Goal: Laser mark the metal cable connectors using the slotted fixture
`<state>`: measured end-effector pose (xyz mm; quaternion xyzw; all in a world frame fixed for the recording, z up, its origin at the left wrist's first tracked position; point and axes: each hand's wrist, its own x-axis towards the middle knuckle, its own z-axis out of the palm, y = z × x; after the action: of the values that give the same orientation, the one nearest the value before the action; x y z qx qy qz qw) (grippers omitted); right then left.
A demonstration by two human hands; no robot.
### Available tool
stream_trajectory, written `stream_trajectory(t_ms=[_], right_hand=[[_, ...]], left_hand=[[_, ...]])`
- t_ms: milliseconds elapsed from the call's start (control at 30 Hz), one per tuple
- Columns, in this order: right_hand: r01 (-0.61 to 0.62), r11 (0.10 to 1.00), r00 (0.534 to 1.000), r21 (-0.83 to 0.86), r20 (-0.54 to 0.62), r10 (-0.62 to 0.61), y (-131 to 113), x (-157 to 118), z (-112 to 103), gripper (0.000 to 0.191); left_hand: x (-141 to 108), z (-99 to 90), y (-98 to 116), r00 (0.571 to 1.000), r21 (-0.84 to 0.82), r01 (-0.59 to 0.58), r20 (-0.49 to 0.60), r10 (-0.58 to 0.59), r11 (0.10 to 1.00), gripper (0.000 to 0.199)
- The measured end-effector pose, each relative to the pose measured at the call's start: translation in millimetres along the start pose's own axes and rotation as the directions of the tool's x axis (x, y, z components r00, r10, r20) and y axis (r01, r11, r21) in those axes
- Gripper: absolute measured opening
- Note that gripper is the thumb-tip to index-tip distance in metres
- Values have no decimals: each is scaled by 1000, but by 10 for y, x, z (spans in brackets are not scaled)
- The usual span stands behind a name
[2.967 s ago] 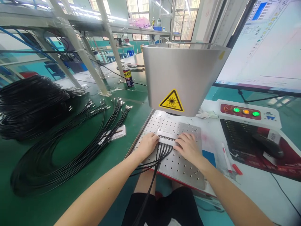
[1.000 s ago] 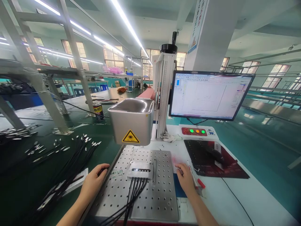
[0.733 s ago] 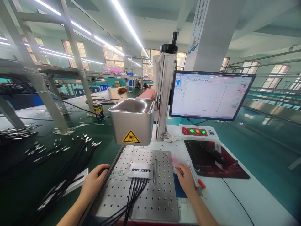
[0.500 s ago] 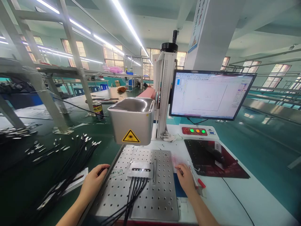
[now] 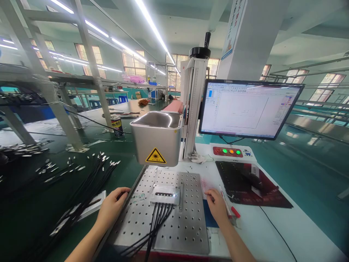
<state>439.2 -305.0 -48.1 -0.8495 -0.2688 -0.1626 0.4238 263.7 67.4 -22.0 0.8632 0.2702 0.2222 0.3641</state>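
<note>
A metal block fixture [image 5: 165, 195] sits on the perforated metal plate [image 5: 188, 233], with small shiny connector ends in its slot. Several black cables [image 5: 155, 227] run from it toward me. My left hand [image 5: 112, 205] rests at the plate's left edge, its fingers loosely bent and apart, holding nothing I can see. Beyond the plate's right edge, my right hand [image 5: 216, 205] lies on the white table, loosely curled, with no object visible in it. A marker pen [image 5: 225, 203] lies just right of that hand. Above the fixture hangs a silver laser head [image 5: 156, 142] with a yellow warning sticker.
A bundle of black cables [image 5: 89, 189] lies on the green bench at left, near a spray can [image 5: 117, 126]. On the right are a monitor [image 5: 245, 109], a button panel [image 5: 231, 151], a mouse [image 5: 252, 179] on a dark mat, and a red cap [image 5: 235, 212].
The whole view has shifted slightly to the right. Both hands keep their places beside the plate, and the fixture and cables stay put. Bright glints in the fixture's slot look different.
</note>
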Motion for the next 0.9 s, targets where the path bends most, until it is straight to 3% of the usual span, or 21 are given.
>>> stream_trajectory(t_ms=[367,467,567,633,733,833,900], right_hand=[[28,999,1000,-41,3,-28,32,26,-4,21],[37,998,999,-47,35,-36,22,28,8,20],[99,994,988,-52,127,-92,-82,55,72,21],[179,982,959,-53,232,-162,-225,95,148,23],[293,954,873,-66,426,-238,-502,169,292,29],[384,913,784,-140,572,-242,-742,236,430,41],[433,879,768,-200,593,-243,-835,276,500,43]], left_hand=[[-6,-2,46,999,35,-21,-31,22,999,30],[-24,8,116,994,121,-98,-27,102,988,28],[-88,56,263,973,308,-223,12,231,925,25],[-168,132,400,961,448,-261,40,272,855,22],[-328,315,620,958,564,-270,79,274,780,25],[-475,524,773,961,585,-270,115,251,765,35],[-526,640,815,960,560,-275,116,255,782,38]])
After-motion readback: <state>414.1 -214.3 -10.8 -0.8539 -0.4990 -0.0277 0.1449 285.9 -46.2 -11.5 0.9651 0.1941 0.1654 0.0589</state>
